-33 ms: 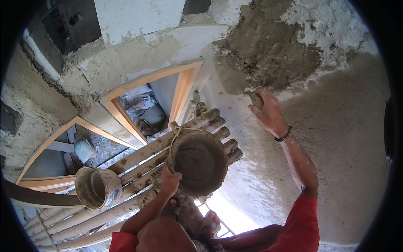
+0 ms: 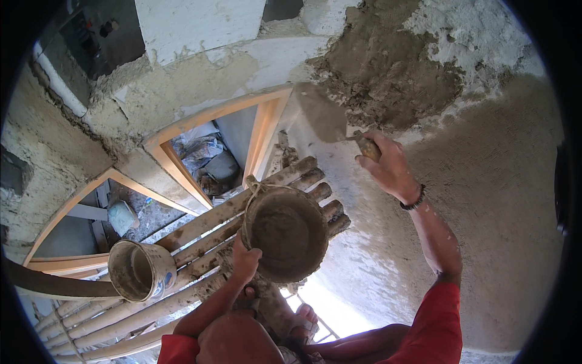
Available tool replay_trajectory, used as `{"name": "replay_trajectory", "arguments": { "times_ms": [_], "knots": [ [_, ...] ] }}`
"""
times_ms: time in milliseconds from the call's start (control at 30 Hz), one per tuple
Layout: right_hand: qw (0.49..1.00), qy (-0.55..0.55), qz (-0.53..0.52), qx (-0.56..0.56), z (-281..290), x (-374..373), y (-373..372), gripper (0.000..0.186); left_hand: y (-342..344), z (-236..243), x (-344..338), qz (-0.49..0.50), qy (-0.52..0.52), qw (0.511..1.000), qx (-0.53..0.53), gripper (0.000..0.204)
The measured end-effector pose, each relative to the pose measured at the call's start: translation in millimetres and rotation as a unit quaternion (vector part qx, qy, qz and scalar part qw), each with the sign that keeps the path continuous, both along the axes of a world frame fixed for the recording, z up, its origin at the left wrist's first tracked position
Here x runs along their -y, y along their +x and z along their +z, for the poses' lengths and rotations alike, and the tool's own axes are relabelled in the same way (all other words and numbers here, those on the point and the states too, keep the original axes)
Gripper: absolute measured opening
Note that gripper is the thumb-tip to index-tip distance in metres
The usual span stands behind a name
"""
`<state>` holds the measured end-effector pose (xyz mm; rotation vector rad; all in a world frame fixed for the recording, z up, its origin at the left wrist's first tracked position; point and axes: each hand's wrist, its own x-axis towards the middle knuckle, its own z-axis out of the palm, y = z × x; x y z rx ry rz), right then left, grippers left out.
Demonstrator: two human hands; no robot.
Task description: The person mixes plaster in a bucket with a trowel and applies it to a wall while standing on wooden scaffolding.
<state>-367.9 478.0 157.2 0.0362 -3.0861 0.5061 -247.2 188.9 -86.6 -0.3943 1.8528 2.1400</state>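
Note:
My right hand is wrapped around the wooden handle of a trowel. The trowel's flat, mortar-smeared blade lies against the wall, at the lower left of a rough patch of wet mortar. My left hand grips the left rim of a round bucket, whose inside holds grey wet mortar. A rope handle is tied at the bucket's upper left rim. Whether the bucket rests on the poles under it or is held up, I cannot tell.
A scaffold of wooden poles runs under the bucket, with my bare foot near it. A second, pale bucket stands on it at left. Wooden frames border openings with rubble below. Plastered wall curves along the right.
My right hand and the trowel have shifted a little to the left along the wall, toward the wooden frame. My left hand and the bucket stay where they were.

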Motion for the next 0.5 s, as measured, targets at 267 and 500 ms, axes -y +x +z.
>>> {"name": "replay_trajectory", "arguments": {
  "times_ms": [267, 500],
  "knots": [
    [0.924, -0.329, 0.162, 0.111, 30, 8, 14, 0.04, 0, -16, 9, 0.023, 0.033, 0.998, -0.04, 0.064],
    [0.988, -0.122, -0.077, -0.061, 34, -108, -3, 0.035, 10, -15, -8, -0.006, -0.017, 0.997, -0.08, 0.066]
  ]
}}
